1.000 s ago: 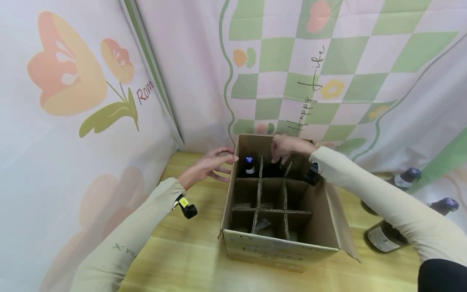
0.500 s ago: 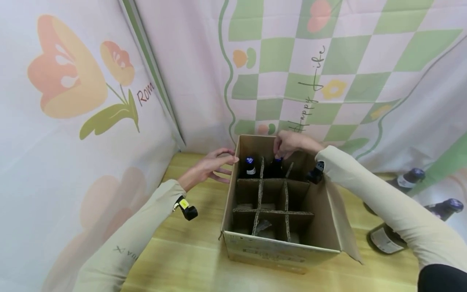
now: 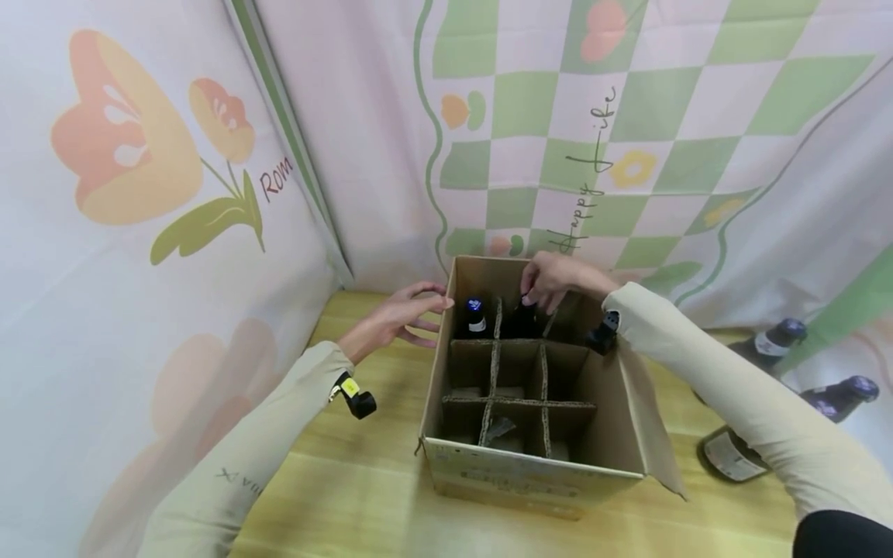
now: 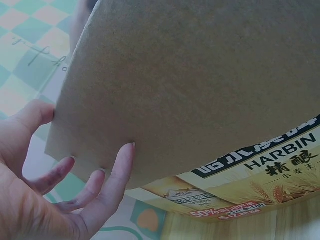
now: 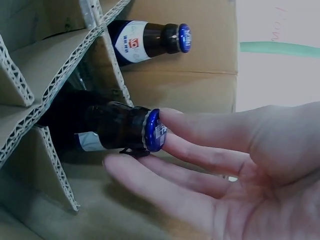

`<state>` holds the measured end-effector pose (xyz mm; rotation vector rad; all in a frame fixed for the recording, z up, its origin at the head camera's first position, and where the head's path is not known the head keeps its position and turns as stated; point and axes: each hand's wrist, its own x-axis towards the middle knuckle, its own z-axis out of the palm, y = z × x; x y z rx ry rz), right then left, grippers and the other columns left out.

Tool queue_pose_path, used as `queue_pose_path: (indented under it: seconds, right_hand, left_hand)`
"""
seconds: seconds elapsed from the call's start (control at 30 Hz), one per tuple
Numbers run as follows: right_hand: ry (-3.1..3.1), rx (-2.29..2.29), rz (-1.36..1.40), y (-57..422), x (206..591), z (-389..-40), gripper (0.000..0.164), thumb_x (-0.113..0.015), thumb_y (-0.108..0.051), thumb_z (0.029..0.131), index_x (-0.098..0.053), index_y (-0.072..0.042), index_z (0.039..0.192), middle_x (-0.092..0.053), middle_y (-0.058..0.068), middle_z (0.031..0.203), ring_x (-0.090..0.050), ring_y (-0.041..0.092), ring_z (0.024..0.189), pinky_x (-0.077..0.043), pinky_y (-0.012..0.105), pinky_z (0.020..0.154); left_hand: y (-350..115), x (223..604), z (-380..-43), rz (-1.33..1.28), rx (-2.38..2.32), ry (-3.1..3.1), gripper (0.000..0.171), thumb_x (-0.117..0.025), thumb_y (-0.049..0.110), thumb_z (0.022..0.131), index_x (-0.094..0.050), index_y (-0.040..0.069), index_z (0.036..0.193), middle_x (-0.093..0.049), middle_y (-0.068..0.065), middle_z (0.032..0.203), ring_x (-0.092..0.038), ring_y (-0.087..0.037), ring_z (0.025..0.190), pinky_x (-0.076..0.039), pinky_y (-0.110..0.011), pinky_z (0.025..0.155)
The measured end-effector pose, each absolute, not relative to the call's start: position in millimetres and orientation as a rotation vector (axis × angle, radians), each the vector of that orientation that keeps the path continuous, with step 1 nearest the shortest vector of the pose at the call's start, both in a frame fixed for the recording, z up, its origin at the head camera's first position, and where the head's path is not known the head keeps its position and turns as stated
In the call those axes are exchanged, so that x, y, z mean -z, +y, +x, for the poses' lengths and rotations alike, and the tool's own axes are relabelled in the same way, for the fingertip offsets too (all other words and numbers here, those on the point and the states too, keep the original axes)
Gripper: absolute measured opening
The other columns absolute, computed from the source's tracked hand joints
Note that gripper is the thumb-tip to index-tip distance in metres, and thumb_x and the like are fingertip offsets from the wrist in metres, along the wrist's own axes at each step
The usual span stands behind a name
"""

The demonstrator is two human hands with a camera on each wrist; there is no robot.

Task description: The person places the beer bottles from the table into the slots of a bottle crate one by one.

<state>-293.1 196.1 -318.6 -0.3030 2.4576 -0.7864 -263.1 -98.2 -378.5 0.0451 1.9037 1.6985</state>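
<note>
An uncovered cardboard box [image 3: 509, 480] with corrugated dividers stands on the table. One beer bottle [image 3: 477, 318] with a blue cap fills its far left compartment. A second beer bottle [image 5: 117, 125] stands in the compartment beside it. Over that bottle is my right hand [image 3: 558, 277]; in the right wrist view the thumb touches the blue cap's edge, while the forefinger extends alongside the neck, apart from it. My left hand [image 3: 401, 316] rests at the box's left side, thumb on the edge of the cardboard flap [image 4: 165, 90] and spread fingertips against its outer face.
Dark beer bottles [image 3: 732, 457] stand right of the box, partly hidden by the right sleeve [image 3: 739, 403]. A loose flap [image 3: 656, 426] sticks out from the box's right side. Clear plastic [image 3: 501, 428] lies in a front compartment. Patterned curtains [image 3: 544, 155] hang close behind.
My right hand has risen slightly from the second bottle, and its fingers have loosened around the cap. The left hand stays at the box's left edge.
</note>
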Motion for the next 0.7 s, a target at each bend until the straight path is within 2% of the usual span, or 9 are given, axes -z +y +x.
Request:
queue_pose_path:
  seconds: [0.27, 0.37, 0.5, 0.7]
  right_hand:
    - [2.542, 0.845, -0.355, 202.8, 302.5, -287.9, 0.023, -0.072, -0.013, 0.099, -0.069, 0.007, 0.11, -0.074, 0.024, 0.104, -0.074, 0.032, 0.087, -0.069, 0.041, 0.075]
    - [2.57, 0.915, -0.361, 205.4, 294.4, -286.9, 0.026, -0.07, -0.014, 0.101, -0.069, 0.009, 0.112, -0.074, 0.025, 0.104, -0.074, 0.027, 0.084, -0.069, 0.04, 0.078]
    - [2.638, 1.046, -0.379, 210.9, 283.2, -284.0, 0.027, -0.067, -0.013, 0.103, -0.069, 0.013, 0.111, -0.076, 0.021, 0.096, -0.071, 0.014, 0.073, -0.067, 0.03, 0.071]
    - [2.711, 1.153, -0.362, 223.1, 277.5, -277.7, 0.028, -0.066, -0.013, 0.103, -0.069, 0.013, 0.112, -0.078, 0.02, 0.097, -0.072, 0.012, 0.073, -0.067, 0.028, 0.068]
  left_hand:
    - [-96.4, 379.5, -263.9, 0.057, -1.697, 1.912, 0.055, -0.073, 0.029, 0.099, -0.05, 0.017, 0.147, -0.055, -0.018, 0.145, -0.066, -0.04, 0.118, -0.068, -0.048, 0.082]
    - [-96.5, 379.9, -264.0, 0.041, -1.708, 1.908, 0.054, -0.074, 0.029, 0.098, -0.051, 0.019, 0.146, -0.057, -0.017, 0.144, -0.065, -0.041, 0.121, -0.068, -0.048, 0.082]
    - [-96.9, 378.1, -264.8, 0.029, -1.718, 1.91, 0.054, -0.074, 0.03, 0.098, -0.052, 0.019, 0.146, -0.059, -0.015, 0.143, -0.064, -0.042, 0.123, -0.068, -0.047, 0.083]
    - [-100.6, 377.8, -265.9, 0.031, -1.713, 1.909, 0.056, -0.075, 0.029, 0.098, -0.051, 0.018, 0.147, -0.058, -0.016, 0.145, -0.063, -0.043, 0.124, -0.068, -0.047, 0.085]
